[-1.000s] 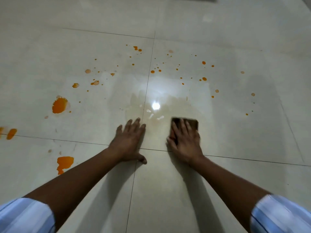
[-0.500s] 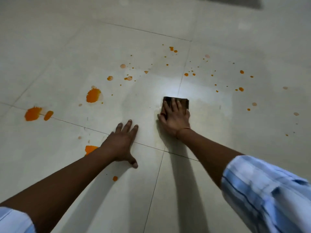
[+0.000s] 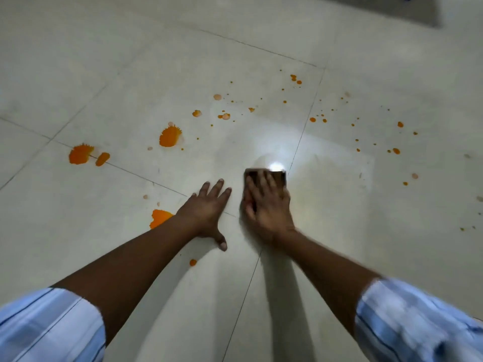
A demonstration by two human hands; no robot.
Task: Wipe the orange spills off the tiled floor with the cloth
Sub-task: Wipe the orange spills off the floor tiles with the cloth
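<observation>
The right hand (image 3: 268,205) lies flat on the dark cloth (image 3: 279,177), its fingers straight, pressing it to the floor (image 3: 366,231) just left of a tile seam. Blur leaves its thumb unclear. The left hand (image 3: 206,209) rests beside it, spread and empty, across another seam, with orange spills (image 3: 170,137) on the tiles beyond.

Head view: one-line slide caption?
Right hand presses cloth on tiled floor, left hand flat beside it, orange spills unwiped.
</observation>
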